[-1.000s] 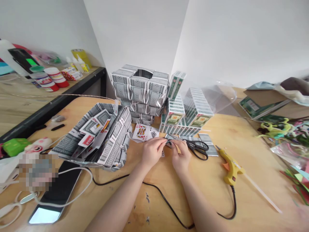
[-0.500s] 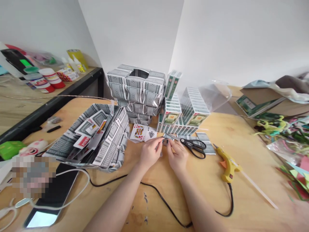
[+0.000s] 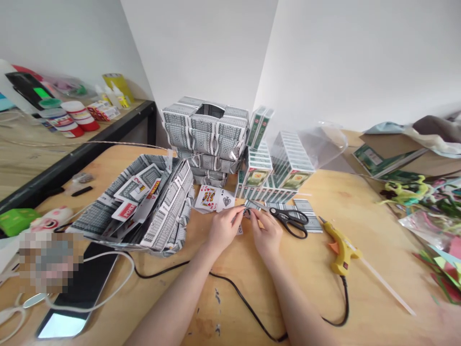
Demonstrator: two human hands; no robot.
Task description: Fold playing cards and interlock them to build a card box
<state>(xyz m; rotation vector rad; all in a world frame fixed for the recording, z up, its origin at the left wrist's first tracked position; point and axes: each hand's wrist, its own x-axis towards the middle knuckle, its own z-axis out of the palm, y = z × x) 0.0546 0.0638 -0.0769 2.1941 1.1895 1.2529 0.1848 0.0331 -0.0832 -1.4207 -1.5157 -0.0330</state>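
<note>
My left hand [image 3: 224, 229] and my right hand [image 3: 267, 234] meet at the middle of the wooden table [image 3: 374, 250], both pinched on a small folded playing card [image 3: 246, 213] held between the fingertips. Just beyond the hands lie face-up cards, a king of hearts and an ace of spades [image 3: 213, 198]. Black scissors [image 3: 289, 220] rest right of my right hand. A woven structure of folded cards [image 3: 144, 204] lies to the left of my left hand.
A stacked block of folded cards [image 3: 205, 137] and card packs [image 3: 277, 173] stand at the back. A yellow glue gun [image 3: 341, 247] with a black cord [image 3: 245, 302] lies on the right. A tablet [image 3: 77, 298] sits at front left, craft scraps [image 3: 432, 206] far right.
Both hands stay pinched together on the small card with only slight finger shifts. The view has moved a little.
</note>
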